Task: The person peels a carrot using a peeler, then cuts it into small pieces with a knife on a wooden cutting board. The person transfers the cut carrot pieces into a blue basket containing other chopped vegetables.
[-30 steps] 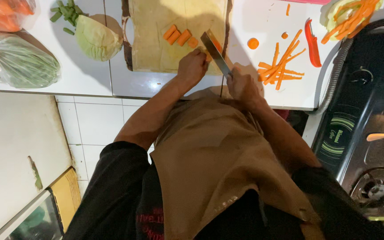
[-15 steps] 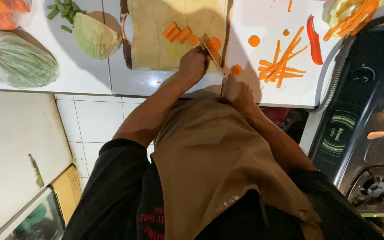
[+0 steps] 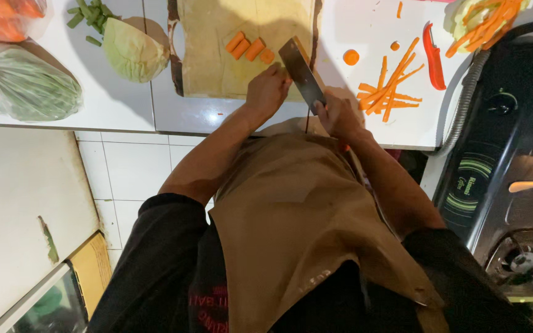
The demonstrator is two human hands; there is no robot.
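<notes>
My right hand (image 3: 338,115) grips the handle of a broad cleaver (image 3: 301,73). Its blade lies slanted over the right edge of the wooden cutting board (image 3: 214,68). My left hand (image 3: 267,92) is curled on the board right beside the blade, fingertips against it. It pins a carrot (image 3: 304,44), of which only an orange sliver shows past the blade. Several short carrot chunks (image 3: 249,48) lie in a row on the board just beyond my left hand.
Carrot strips (image 3: 391,86), a carrot round (image 3: 351,57) and a red peeler (image 3: 432,57) lie right of the board. A cabbage half (image 3: 132,49), cut green beans (image 3: 86,17) and a bag of greens (image 3: 23,86) sit left. A black gas stove (image 3: 513,154) stands at right.
Half a second ago the cleaver was down near the board's front right corner, with a loose carrot slice beside it. Now the blade lies longer across the board edge. My left hand has stayed put.
</notes>
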